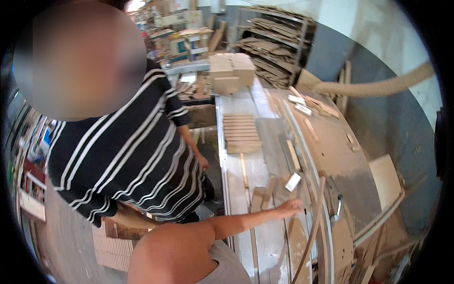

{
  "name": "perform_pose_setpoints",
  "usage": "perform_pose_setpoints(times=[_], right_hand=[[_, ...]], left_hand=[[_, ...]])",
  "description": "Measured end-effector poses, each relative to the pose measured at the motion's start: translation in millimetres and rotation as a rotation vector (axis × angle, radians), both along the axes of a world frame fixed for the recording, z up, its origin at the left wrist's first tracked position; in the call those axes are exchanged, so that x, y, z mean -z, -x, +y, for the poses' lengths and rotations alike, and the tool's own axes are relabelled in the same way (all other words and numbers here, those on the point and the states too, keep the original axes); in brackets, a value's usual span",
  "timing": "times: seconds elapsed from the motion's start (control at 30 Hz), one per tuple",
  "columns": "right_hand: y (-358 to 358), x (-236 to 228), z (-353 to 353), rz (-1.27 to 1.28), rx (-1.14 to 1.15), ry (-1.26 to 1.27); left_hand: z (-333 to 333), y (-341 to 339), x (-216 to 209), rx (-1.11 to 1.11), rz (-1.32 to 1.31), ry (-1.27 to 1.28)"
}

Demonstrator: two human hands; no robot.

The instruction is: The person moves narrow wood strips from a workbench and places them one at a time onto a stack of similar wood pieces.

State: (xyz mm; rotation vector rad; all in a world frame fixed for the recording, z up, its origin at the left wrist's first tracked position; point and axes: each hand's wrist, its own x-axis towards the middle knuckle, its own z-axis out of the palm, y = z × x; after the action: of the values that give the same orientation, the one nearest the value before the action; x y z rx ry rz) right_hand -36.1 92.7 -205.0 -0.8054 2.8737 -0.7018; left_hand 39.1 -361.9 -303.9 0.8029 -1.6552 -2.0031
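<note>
My left arm reaches across to the right, and my left hand (288, 208) is over the metal machine table (269, 241). Its fingers are stretched out and seem to hold nothing; I cannot tell whether they touch the surface. Just beyond the hand lies a small white block (292, 181). Short brown board pieces (263, 198) lie to its left. A long, thin wooden strip (310, 234) runs along the table to its right. Farther off, a row of wooden slats (240, 130) sits on the table. My right hand is out of view.
A person in a striped shirt (127, 161) stands close on the left. Stacked boxes (231, 68) sit at the table's far end. A ribbed hose (378, 87) hangs at the right above a brown board (326, 128) with offcuts. More slats (113, 248) are stacked low left.
</note>
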Motion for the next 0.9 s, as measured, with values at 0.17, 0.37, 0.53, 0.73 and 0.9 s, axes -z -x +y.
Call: perform_pose_setpoints(times=[0.17,0.37,0.53,0.73,0.9], right_hand=[[23,10,-27,0.145,-0.155,0.015],[8,-15,-67,0.119,-0.286,0.052],[2,-20,-77,0.111,-0.328,0.055],[-3,-25,-77,0.097,-0.334,0.041],[-11,-35,-78,0.070,-0.302,0.023]], left_hand=[[35,-50,2,-0.003,0.144,-0.012],[52,-92,1,-0.060,0.229,0.011],[56,-107,-11,-0.092,0.238,0.067],[55,-114,-9,-0.126,0.247,0.055],[56,-116,-11,-0.119,0.224,0.073]])
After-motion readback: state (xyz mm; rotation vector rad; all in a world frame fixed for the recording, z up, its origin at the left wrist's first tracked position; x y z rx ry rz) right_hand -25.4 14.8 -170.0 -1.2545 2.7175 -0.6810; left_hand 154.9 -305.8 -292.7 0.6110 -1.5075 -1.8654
